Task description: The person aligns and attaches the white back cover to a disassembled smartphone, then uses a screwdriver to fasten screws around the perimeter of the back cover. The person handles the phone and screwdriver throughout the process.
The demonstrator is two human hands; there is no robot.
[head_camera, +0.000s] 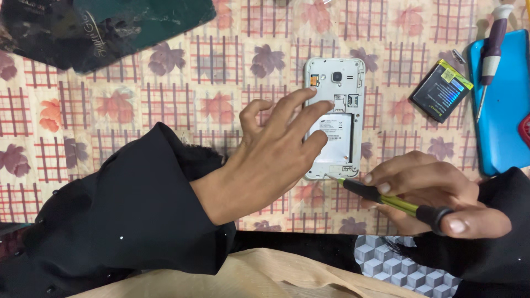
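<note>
Centre of the frame: a white phone [334, 117] with its back cover off is lying face down on the bench [165, 94], which is covered by a leaf-patterned cloth. The left hand [276, 149] is resting spread, unclenched fingers [309, 118] on the phone. At lower right, the right hand [436, 193] is grasping a yellow-and-black screwdriver [386, 198], its tip touching the phone's lower edge. At upper right, a battery [440, 91], a second screwdriver [490, 55] and a blue case [505, 121] are lying apart.
</note>
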